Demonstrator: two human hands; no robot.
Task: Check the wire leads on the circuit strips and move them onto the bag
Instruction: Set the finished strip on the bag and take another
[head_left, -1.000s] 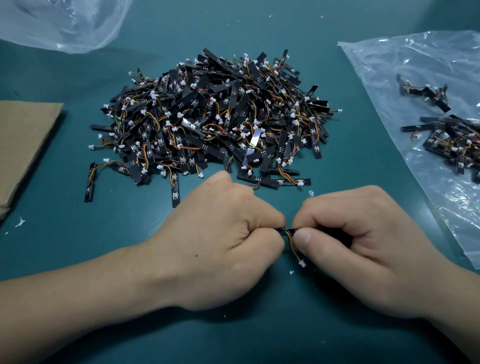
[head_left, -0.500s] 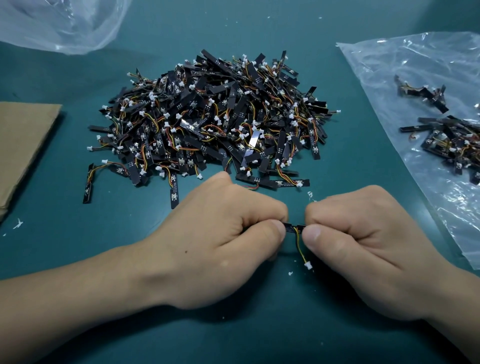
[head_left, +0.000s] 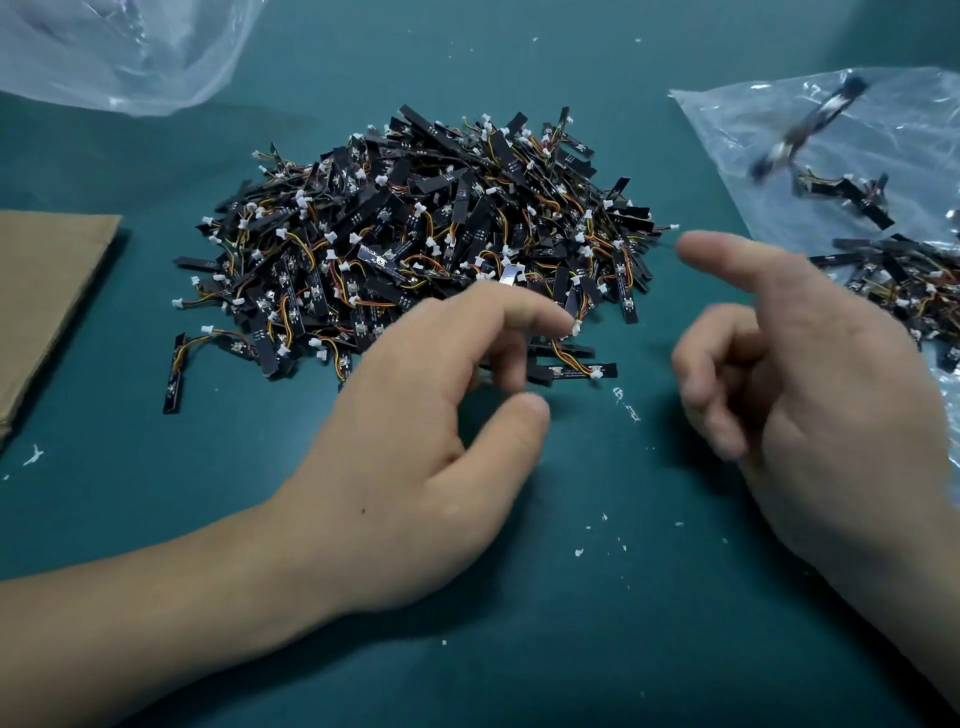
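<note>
Left hand (head_left: 415, 441) and right hand (head_left: 810, 395) hang open and empty, a blurred black circuit strip (head_left: 802, 130) seemingly mid-drop over the clear plastic bag (head_left: 737, 119) at 2 o'clock; likely next, pinch another from the 12 o'clock heap of black wired strips (head_left: 415, 234).

Glossy crinkled plastic bag (head_left: 883, 130), matt cardboard (head_left: 47, 291)

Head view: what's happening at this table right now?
A person is sorting small circuit strips with wire leads on a green table. Both hands are empty: the left hand reaches toward the near edge of the big pile, and the right hand is open beside the clear bag. One blurred strip shows over the bag, seemingly in flight, and a smaller cluster of strips already lies on it.
</note>
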